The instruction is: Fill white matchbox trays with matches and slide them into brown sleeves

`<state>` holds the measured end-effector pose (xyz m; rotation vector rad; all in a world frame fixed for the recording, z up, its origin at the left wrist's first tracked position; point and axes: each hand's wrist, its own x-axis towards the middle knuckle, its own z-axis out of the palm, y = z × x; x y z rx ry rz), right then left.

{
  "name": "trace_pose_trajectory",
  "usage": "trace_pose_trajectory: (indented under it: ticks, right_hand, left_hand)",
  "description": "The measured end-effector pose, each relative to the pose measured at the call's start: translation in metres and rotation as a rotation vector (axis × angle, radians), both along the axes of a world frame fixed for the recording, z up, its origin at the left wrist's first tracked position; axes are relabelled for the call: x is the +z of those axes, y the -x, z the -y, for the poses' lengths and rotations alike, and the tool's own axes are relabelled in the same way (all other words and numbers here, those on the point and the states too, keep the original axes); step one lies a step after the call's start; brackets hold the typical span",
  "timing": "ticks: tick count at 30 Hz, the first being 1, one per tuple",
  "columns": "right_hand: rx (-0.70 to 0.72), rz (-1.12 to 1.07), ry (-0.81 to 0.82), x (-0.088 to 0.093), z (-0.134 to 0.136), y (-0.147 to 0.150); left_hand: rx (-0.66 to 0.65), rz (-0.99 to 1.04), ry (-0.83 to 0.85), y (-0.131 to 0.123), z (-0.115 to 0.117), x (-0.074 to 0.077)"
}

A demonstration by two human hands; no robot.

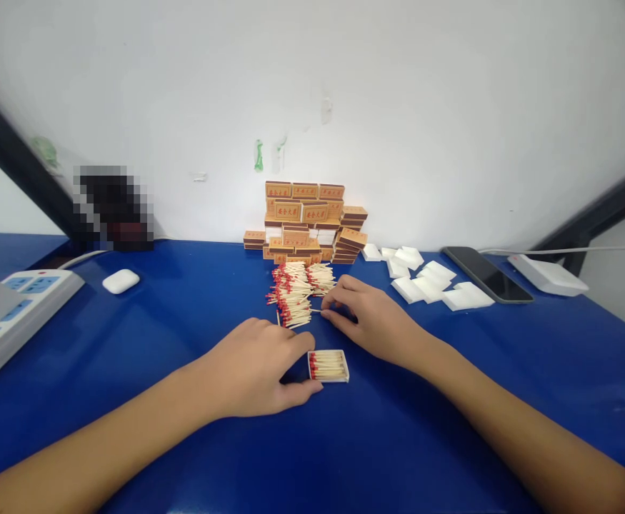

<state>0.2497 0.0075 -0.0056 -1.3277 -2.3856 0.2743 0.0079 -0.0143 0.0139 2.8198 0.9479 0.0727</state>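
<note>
A small white matchbox tray (346, 365) lies on the blue table, holding a layer of matches (327, 365) with their red heads to the left. My left hand (261, 371) grips the tray's left end, with the thumb at its near edge and the index finger at its far corner. Beyond it, a loose pile of red-tipped matches (293, 293) is spread on the table. At the right side of that pile, my right hand (368, 314) has thumb and fingertips closed on a single match (315, 310).
Behind the pile, matchboxes (304, 214) are stacked against the white wall. To the right lie white empty trays (424, 282), a phone (486, 273) and a white box (548, 275). On the left are an earbud case (121, 281) and a power strip (28, 307).
</note>
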Motion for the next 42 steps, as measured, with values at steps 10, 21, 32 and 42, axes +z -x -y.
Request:
trace_pose_trajectory:
  ticks: [10, 21, 32, 42]
  right_hand:
    - [0.042, -0.073, 0.008, 0.004, 0.000, -0.005]
    - [0.038, -0.031, 0.108, 0.024, 0.015, -0.005]
    - [-0.029, 0.017, -0.038, 0.028, 0.008, -0.018]
    - [-0.075, 0.014, 0.025, -0.004, -0.014, -0.019]
  left_hand:
    - [0.092, 0.019, -0.009, 0.003, -0.005, -0.003]
    - [0.114, 0.044, -0.063, 0.003, -0.007, -0.007]
    - [0.085, 0.028, -0.042, 0.004, -0.006, -0.005]
    - [0.017, 0.032, -0.032, 0.001, -0.002, -0.001]
